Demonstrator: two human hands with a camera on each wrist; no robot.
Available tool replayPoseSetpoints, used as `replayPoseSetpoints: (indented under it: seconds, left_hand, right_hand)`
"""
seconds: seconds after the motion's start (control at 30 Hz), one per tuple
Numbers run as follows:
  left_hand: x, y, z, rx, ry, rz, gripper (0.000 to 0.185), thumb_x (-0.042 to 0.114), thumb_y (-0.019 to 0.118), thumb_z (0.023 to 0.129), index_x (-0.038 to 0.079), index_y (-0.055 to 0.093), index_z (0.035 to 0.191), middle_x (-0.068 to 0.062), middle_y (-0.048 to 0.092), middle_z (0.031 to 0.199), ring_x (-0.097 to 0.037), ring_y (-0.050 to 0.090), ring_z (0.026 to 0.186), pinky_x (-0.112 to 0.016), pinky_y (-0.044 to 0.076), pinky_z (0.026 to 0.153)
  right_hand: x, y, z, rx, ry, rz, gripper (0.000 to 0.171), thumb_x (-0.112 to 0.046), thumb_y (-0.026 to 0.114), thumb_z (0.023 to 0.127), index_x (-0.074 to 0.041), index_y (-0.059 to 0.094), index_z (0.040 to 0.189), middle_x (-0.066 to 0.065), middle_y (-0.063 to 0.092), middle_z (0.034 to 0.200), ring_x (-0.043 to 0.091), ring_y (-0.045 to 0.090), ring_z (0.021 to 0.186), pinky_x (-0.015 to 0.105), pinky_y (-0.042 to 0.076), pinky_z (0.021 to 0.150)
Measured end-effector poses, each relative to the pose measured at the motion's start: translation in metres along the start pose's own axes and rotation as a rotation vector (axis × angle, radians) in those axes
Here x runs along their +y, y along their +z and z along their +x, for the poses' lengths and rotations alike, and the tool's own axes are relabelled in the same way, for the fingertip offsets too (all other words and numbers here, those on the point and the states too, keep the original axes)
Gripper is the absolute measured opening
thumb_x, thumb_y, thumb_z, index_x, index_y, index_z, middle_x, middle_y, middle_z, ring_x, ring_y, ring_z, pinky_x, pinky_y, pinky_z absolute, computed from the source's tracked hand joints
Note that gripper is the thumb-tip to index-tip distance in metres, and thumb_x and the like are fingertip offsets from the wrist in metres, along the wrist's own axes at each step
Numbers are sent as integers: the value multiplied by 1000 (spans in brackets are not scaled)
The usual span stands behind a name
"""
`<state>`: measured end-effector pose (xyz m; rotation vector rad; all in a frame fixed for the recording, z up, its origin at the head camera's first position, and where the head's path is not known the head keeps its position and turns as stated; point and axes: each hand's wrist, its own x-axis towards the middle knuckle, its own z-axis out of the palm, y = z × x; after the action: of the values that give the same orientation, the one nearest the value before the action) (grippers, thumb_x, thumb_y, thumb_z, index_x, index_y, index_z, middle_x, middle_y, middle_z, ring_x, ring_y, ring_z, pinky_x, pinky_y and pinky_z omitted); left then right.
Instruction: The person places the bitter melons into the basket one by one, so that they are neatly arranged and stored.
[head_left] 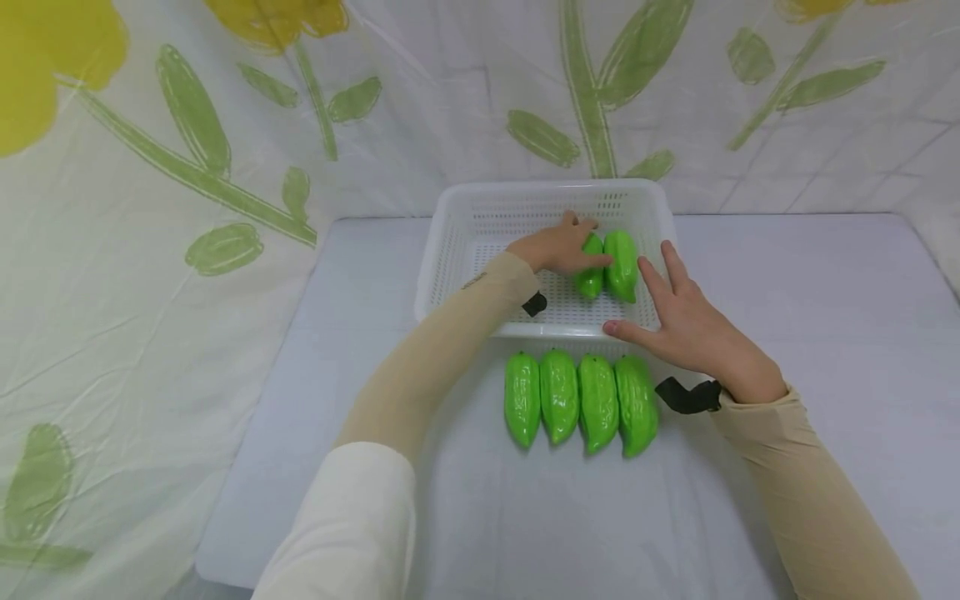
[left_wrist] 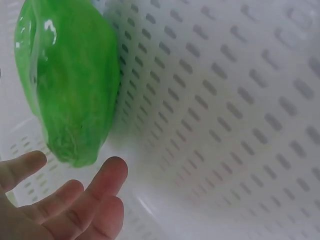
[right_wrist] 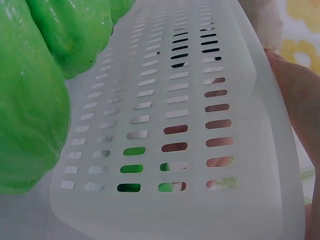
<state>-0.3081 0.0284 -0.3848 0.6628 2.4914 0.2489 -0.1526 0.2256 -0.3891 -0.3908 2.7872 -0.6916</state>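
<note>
A white perforated basket (head_left: 450, 250) holds two glossy green toy gourds side by side, the left one (head_left: 590, 282) and the right one (head_left: 622, 265). My left hand (head_left: 570, 246) reaches into the basket and its straight fingers rest on the left gourd. In the left wrist view the fingers (left_wrist: 107, 182) lie relaxed just short of a gourd (left_wrist: 70, 80), not curled round it. My right hand (head_left: 660, 300) lies flat with spread fingers against the basket's front right rim. In the right wrist view the basket wall (right_wrist: 200, 125) fills the frame, with gourds (right_wrist: 30, 110) at the left.
Several more green gourds (head_left: 579, 400) lie in a row on the pale table (head_left: 825, 333) just in front of the basket, under my right hand's thumb side. A floral plastic sheet (head_left: 187, 167) hangs behind and to the left.
</note>
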Motion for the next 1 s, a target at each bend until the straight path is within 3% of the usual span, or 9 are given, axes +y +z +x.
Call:
replayPoseSetpoints:
  seconds: [0.2, 0.67, 1.0]
  left_hand:
    - [-4, -8, -10, 36, 16, -22, 86, 66, 44, 103, 22, 10, 169, -17, 6, 174, -37, 31, 156, -52, 35, 123]
    - [-20, -34, -37, 189, 65, -93, 87, 70, 45, 101, 24, 15, 169, -11, 14, 172, -30, 35, 154, -44, 34, 124]
    - [-15, -40, -63, 230, 101, -125, 87, 68, 47, 101, 27, 11, 169, -9, 13, 173, -28, 36, 154, -43, 34, 124]
  right_hand:
    - [0, 0, -1, -7, 5, 5, 114, -71, 58, 95, -6, 0, 167, 13, -29, 170, 64, 16, 150, 78, 28, 113]
    - [0, 0, 1, -5, -5, 1, 114, -71, 58, 95, -4, 0, 167, 14, -28, 170, 64, 17, 150, 77, 28, 113]
    - [1, 1, 2, -26, 12, 5, 115, -73, 57, 95, -6, -3, 167, 12, -31, 169, 64, 13, 150, 78, 25, 113]
